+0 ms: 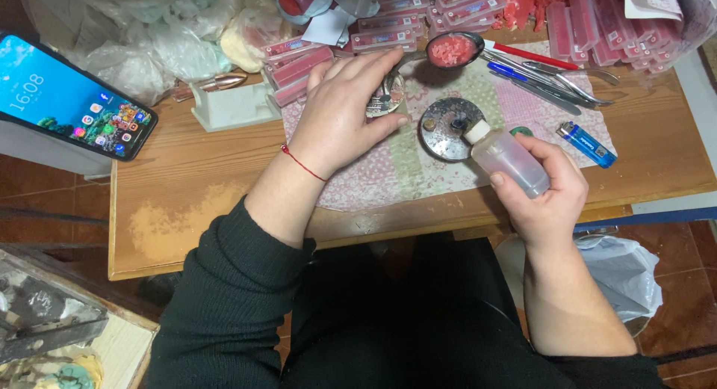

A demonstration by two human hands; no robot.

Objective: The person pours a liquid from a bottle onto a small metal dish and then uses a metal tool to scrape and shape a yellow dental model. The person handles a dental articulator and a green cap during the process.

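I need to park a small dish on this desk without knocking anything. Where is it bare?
Bare wood lies between the phone and the patterned cloth, in front of the left hand. A smaller patch sits right of the lighter. The back edge is crowded with pink boxes, plastic bags and tools.

A home craft corner: wooden table crowded with pink sticks, tweezers, plastic bags.

Translucent plastic bottle, tarnished metal disc (dull), worn wooden table.
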